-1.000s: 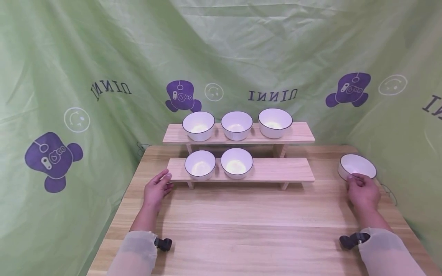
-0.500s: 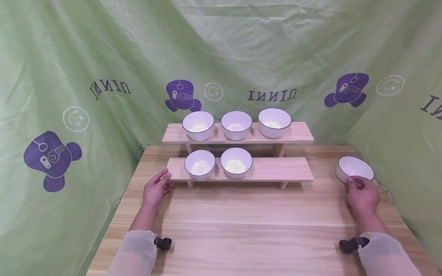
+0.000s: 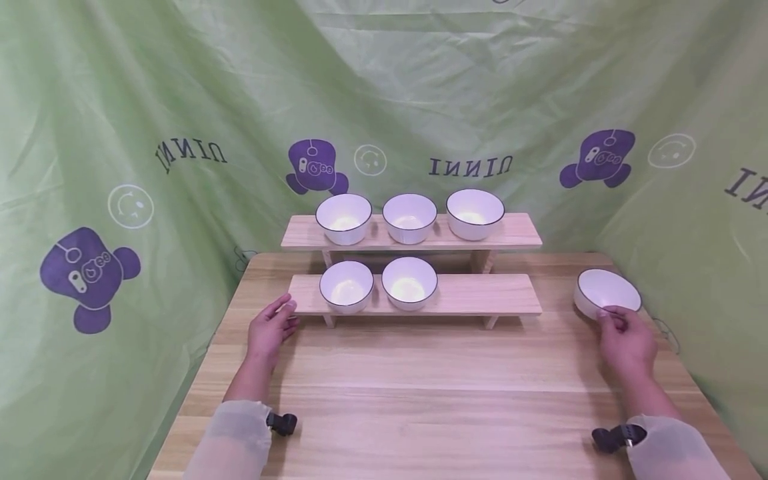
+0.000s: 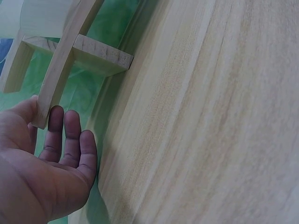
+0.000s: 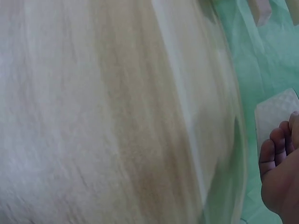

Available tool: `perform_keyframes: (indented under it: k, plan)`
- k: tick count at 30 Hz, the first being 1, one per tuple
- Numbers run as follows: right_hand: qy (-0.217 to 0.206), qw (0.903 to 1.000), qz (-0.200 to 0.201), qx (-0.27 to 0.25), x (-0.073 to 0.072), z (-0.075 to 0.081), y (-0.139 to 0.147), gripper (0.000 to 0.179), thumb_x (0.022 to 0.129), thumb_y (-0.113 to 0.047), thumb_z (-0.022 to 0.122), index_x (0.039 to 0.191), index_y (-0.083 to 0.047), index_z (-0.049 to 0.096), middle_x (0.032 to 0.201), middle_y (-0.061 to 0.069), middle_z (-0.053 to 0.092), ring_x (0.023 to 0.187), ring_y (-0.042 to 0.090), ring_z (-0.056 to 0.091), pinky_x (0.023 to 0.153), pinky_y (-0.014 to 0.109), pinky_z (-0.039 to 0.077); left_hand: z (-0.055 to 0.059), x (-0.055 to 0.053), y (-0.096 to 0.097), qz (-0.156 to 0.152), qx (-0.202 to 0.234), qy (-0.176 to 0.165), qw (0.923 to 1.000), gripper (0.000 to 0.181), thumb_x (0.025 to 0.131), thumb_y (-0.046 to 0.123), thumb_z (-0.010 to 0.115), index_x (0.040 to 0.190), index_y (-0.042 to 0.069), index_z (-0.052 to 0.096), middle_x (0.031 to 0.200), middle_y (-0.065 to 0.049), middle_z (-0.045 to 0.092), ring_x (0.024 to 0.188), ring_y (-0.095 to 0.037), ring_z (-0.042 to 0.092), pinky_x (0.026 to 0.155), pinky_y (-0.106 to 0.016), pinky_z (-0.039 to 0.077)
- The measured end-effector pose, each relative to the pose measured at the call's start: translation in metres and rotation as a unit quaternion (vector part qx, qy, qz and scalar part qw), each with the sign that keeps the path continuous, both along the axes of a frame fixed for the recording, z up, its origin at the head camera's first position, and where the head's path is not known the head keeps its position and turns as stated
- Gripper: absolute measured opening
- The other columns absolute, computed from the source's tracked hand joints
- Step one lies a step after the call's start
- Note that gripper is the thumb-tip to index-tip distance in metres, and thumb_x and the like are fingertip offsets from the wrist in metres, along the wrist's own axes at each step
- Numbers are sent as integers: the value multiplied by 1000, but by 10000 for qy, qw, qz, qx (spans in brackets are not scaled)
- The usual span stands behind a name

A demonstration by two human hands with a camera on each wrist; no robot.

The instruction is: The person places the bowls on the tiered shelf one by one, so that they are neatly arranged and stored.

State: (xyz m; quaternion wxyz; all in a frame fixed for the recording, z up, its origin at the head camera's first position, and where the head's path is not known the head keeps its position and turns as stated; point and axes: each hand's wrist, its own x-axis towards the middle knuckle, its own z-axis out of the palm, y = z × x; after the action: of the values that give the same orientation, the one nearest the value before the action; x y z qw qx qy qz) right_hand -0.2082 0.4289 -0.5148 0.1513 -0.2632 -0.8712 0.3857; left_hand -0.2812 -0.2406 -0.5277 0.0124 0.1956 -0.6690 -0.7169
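In the head view my right hand [image 3: 629, 343] pinches the near rim of a white, dark-rimmed bowl [image 3: 607, 293] at the table's right side. The right wrist view catches this bowl's textured outer wall [image 5: 273, 114] beside the curled fingers [image 5: 267, 156]. At the opposite side, my left hand [image 3: 271, 333] holds the left end of the lower wooden shelf [image 3: 486, 293]. Its thumb and fingers [image 4: 72, 140] lie on either side of the plank [image 4: 58, 77]. Two matching bowls, a left one [image 3: 347, 287] and a right one [image 3: 410, 283], stand on that shelf's left half.
Behind, a higher wooden shelf [image 3: 522, 230] carries three more white bowls: left [image 3: 344, 220], middle [image 3: 410, 219] and right [image 3: 475, 215]. Both shelves stand on a wooden table [image 3: 432, 400]. Green printed cloth [image 3: 384, 80] hangs round the back and sides.
My right hand has brought the bowl a little to the left, its rim still pinched. The left hand stays at the shelf end, and the shelved bowls keep their places.
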Motion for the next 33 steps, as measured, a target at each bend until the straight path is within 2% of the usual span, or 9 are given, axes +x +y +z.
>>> perform_keyframes:
  k: [6, 10, 18, 25, 27, 31, 33]
  plan:
    - [501, 9983, 127, 280, 2, 10, -11, 33, 105, -31, 61, 125, -6, 67, 85, -22, 56, 76, -6, 49, 66, 12, 41, -1, 0, -1, 40, -13, 1, 10000, 61, 93, 40, 80, 144, 14, 62, 100, 6, 73, 101, -29, 73, 93, -39, 59]
    - [647, 9975, 154, 228, 2, 16, -18, 30, 104, -28, 63, 123, -5, 67, 81, -29, 52, 74, -8, 50, 64, 9, 41, 0, 0, 0, 0, -35, 28, 10000, 61, 93, 40, 79, 145, 13, 61, 100, 6, 74, 99, -27, 74, 92, -39, 60]
    - [963, 9946, 363, 128, 6, 25, -32, 25, 103, -22, 66, 117, -2, 69, 76, -33, 54, 69, -10, 52, 61, 8, 42, 3, 1, 1, -30, -24, 4, 10000, 60, 94, 38, 78, 145, 13, 61, 99, 7, 74, 98, -26, 74, 95, -41, 59]
    - [1021, 9932, 554, 36, 10, 32, -41, 24, 104, -23, 66, 116, -2, 68, 77, -34, 56, 70, -11, 54, 60, 8, 44, 5, 0, 0, -114, 82, -59, 9999, 57, 97, 36, 75, 147, 13, 59, 96, 9, 73, 101, -26, 73, 99, -44, 56]
    - [1068, 9923, 620, 13, 11, 34, -44, 24, 103, -22, 66, 115, -1, 68, 77, -33, 57, 70, -11, 55, 60, 8, 45, 9, 2, 0, -157, 116, -86, 9998, 56, 99, 32, 74, 148, 11, 58, 96, 8, 73, 103, -29, 73, 101, -46, 55]
    - [1172, 9897, 814, -72, 13, 38, -50, 22, 103, -18, 67, 114, 1, 68, 78, -32, 60, 71, -12, 57, 60, 9, 46, 27, 10, 6, -224, 130, -121, 9996, 53, 100, 26, 72, 148, 7, 57, 96, 6, 72, 105, -34, 71, 103, -50, 53]
    - [1185, 9886, 924, -71, 14, 41, -53, 22, 103, -18, 67, 114, 1, 68, 80, -30, 61, 72, -11, 58, 60, 10, 48, 31, 12, 7, -240, 114, -139, 9996, 52, 101, 24, 71, 148, 6, 57, 95, 6, 72, 105, -34, 71, 103, -50, 52]
